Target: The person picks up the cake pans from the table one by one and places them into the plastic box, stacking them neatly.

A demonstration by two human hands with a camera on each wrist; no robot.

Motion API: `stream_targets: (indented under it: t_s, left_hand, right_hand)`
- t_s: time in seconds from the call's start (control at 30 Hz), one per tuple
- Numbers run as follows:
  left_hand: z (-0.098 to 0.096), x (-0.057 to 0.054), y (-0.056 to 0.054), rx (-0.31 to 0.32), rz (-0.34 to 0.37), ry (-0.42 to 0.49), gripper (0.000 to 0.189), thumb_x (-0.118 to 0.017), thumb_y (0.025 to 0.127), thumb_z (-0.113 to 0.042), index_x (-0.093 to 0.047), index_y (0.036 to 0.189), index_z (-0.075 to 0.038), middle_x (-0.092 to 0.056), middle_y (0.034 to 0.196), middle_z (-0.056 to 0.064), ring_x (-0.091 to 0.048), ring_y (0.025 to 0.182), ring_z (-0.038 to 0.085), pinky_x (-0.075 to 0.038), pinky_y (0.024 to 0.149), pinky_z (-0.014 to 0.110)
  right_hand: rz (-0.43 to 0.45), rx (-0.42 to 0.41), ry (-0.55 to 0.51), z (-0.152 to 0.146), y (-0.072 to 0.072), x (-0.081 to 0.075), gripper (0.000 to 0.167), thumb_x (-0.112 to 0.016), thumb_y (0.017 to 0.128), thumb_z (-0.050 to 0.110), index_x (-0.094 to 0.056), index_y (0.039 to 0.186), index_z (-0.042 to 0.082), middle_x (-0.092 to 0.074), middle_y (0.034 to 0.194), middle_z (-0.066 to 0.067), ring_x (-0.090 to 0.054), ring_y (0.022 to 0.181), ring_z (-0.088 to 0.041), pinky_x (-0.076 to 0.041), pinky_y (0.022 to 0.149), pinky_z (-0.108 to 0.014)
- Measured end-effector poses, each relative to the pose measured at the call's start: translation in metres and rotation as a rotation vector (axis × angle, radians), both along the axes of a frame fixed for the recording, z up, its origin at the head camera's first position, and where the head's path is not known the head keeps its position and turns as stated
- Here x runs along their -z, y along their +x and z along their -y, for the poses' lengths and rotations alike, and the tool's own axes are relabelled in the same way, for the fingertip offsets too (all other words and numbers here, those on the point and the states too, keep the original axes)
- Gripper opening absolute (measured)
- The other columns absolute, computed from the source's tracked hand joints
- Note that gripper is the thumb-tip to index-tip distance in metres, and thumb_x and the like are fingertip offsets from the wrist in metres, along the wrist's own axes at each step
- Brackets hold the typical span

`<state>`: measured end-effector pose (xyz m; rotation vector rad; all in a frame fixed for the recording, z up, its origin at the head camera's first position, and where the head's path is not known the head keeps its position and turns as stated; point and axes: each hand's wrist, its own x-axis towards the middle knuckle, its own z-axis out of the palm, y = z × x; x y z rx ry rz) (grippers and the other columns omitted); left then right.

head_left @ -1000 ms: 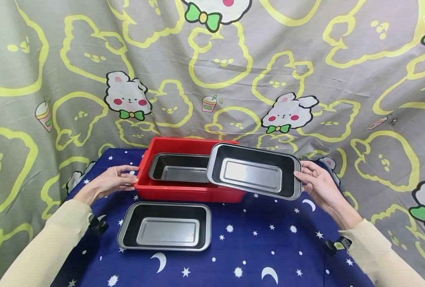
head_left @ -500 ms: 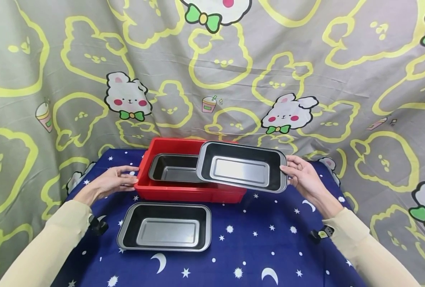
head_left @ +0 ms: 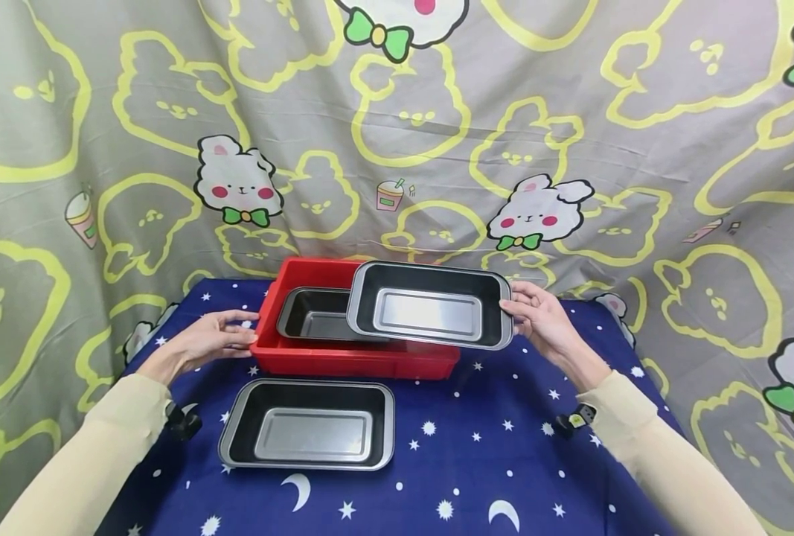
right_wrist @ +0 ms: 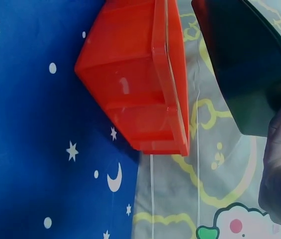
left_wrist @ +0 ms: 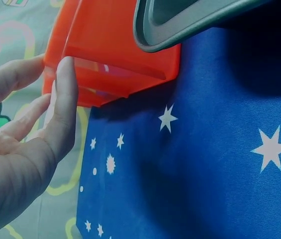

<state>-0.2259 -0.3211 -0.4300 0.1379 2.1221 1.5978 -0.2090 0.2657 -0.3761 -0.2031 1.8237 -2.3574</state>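
My right hand (head_left: 545, 321) pinches the right end of a dark loaf pan (head_left: 428, 314), thumb on the rim. The pan is held tilted above the right part of a red bin (head_left: 363, 363). Inside the bin's left part lies a second loaf pan (head_left: 315, 325), its right portion hidden behind the held one. With extended fingers, my left hand (head_left: 210, 336) touches the bin's left end. The left wrist view shows those fingertips against the red wall (left_wrist: 115, 64). A third loaf pan (head_left: 312, 435) rests on the cloth in front of the bin.
A blue cloth with stars and moons (head_left: 477, 476) covers the table. Behind it hangs a grey curtain (head_left: 430, 97) with yellow cartoon outlines, close to the bin's back. Each wrist wears a small dark device (head_left: 182, 420).
The right hand has carried its loaf pan leftward and slightly up, further over the red bin, covering more of the pan inside. The left hand stays at the bin's end.
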Motion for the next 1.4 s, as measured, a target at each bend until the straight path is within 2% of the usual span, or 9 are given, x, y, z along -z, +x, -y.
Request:
stream_targets:
  t_s: [0.3,0.47,0.7,1.07,1.4]
  left_hand:
    - [-0.001,0.002,-0.001,0.002,0.009,0.008,0.079,-0.066,0.104,-0.011,-0.019,0.163,0.010,-0.076,0.110,-0.004,-0.074,0.099,0.008,-0.064,0.097,0.039]
    - [-0.002,0.000,-0.001,-0.001,0.004,0.005,0.079,-0.067,0.103,-0.012,-0.020,0.163,0.009,-0.076,0.112,-0.002,-0.074,0.100,0.008,-0.063,0.100,0.042]
    - [-0.003,-0.001,0.000,0.000,0.004,0.004,0.079,-0.067,0.103,-0.011,-0.020,0.162,0.010,-0.076,0.112,-0.002,-0.074,0.100,0.008,-0.063,0.100,0.043]
    - [-0.002,0.000,0.000,0.001,0.001,0.004,0.079,-0.067,0.103,-0.011,-0.020,0.162,0.010,-0.075,0.112,-0.002,-0.074,0.100,0.008,-0.064,0.097,0.039]
    - [-0.004,0.000,0.001,0.001,0.008,0.035,0.077,-0.066,0.103,-0.006,-0.019,0.161,0.012,-0.076,0.108,-0.003,-0.074,0.097,0.006,-0.065,0.095,0.037]
  right_hand:
    - [0.026,0.008,0.039,0.020,-0.011,0.002,0.022,-0.057,0.102,-0.008,-0.058,0.116,0.010,-0.076,0.092,0.004,-0.072,0.074,-0.008,-0.060,0.057,-0.024]
    - [0.027,0.011,0.059,0.031,-0.019,0.003,0.023,-0.058,0.102,-0.007,-0.058,0.116,0.011,-0.075,0.091,0.005,-0.072,0.072,-0.007,-0.059,0.056,-0.024]
    - [0.054,0.012,0.069,0.045,-0.028,0.008,0.023,-0.058,0.102,-0.007,-0.056,0.115,0.012,-0.072,0.088,0.007,-0.069,0.067,-0.006,-0.057,0.053,-0.023]
    - [0.079,0.022,0.111,0.073,-0.044,0.017,0.023,-0.059,0.100,-0.006,-0.056,0.114,0.012,-0.072,0.088,0.007,-0.067,0.067,-0.006,-0.055,0.052,-0.022]
    - [0.103,0.016,0.095,0.101,-0.053,0.026,0.022,-0.062,0.098,-0.006,-0.058,0.112,0.011,-0.072,0.089,0.004,-0.066,0.064,-0.007,-0.056,0.051,-0.023]
